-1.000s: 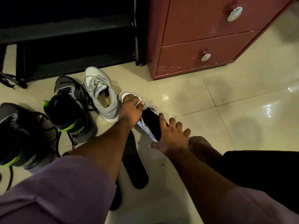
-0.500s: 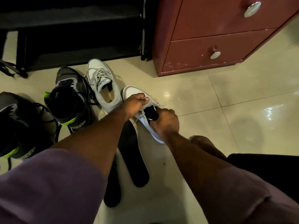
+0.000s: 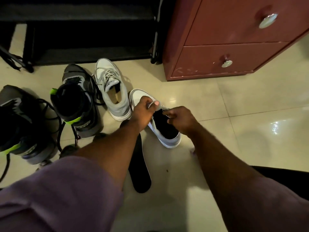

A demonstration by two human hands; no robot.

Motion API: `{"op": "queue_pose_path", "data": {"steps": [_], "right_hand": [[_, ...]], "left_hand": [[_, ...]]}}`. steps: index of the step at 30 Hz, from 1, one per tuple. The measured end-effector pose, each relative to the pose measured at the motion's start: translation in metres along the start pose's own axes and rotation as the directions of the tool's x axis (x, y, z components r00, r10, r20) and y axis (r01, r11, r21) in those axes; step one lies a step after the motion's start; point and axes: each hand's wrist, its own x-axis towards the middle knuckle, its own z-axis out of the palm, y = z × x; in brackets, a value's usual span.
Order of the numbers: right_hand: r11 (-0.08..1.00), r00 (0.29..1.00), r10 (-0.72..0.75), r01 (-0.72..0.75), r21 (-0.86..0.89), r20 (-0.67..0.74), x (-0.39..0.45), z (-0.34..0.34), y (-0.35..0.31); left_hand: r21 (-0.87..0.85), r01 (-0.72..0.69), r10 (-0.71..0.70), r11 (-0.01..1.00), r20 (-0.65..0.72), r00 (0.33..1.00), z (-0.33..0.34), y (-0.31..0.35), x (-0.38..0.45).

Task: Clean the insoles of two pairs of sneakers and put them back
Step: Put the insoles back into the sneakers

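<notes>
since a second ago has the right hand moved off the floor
Yes. The right hand has lifted from the floor tile beside the grey sneaker and now sits at its opening, nearer the left hand.

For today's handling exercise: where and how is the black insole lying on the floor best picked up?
Grip the black insole at its rounded near end, which lies bare on the tile floor; its far end runs under the left forearm. It lies flat and thin, so come from above and pinch across its narrow width, probably lifting one edge first.

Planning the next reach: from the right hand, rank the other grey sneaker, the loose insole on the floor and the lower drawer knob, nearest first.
1. Loose insole, on the floor behind the right hand, toward the person.
2. Other grey sneaker, left and ahead.
3. Lower drawer knob, right and ahead.
</notes>
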Motion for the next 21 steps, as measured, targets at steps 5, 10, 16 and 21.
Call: {"op": "queue_pose_path", "data": {"steps": [5, 10, 16, 21], "right_hand": [[0.951, 0.951, 0.308, -0.309, 0.001, 0.035, -0.011, -0.02, 0.009], [0.906, 0.905, 0.42, -0.422, 0.017, 0.073, -0.008, -0.013, 0.013], [0.91, 0.983, 0.181, -0.177, -0.376, -0.023, -0.002, 0.011, 0.027], [0.844, 0.97, 0.189, -0.24, -0.48, -0.153, -0.006, 0.024, 0.033]], "left_hand": [[0.086, 0.053, -0.039, 0.995, -0.16, 0.986, 0.023, -0.022, -0.035], [0.143, 0.212, -0.199, 0.967, -0.102, 0.975, 0.03, -0.026, -0.042], [0.098, 0.178, -0.174, 0.979, -0.05, 0.983, 0.021, -0.024, -0.041], [0.107, 0.119, -0.124, 0.987, 0.048, 0.991, 0.013, -0.01, -0.027]]}}
